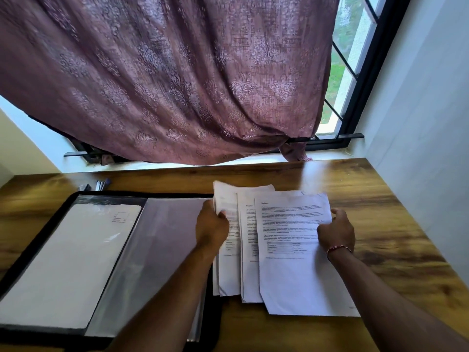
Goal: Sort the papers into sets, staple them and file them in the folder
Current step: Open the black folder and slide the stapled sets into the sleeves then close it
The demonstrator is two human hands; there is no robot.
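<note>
Papers (291,250) are the whole job here, so quick rundown, big stuff down to small.

One maroon curtain (165,80) hangs behind the folder's far side. One wooden desk (368,207) sits under everything. One black folder (33,240) lies open flat, with one white sheet (71,262) in its left sleeve.

The papers sit just right of the folder, their left edge overlapping its right side. They're fanned out, so I count three staggered layers plus a bunch lifted at the left. Can't tell the exact number of sheets.

Two hands are on them. My left hand (212,224) grips that lifted bunch, fingers curled round its edge. My right hand (335,232) pinches the right edge of the top sheet.

Pretty sure I'm at the sorting stage. The way to do it well, I reckon, is to read each heading before pulling a sheet. I'd also keep the fan flat on the desk so nothing slides, and square up each set's corners before stapling.

Some pens (101,184) lie just past the folder's far edge, too blurry to count. There's one red thread (338,248) on my right wrist.
</note>
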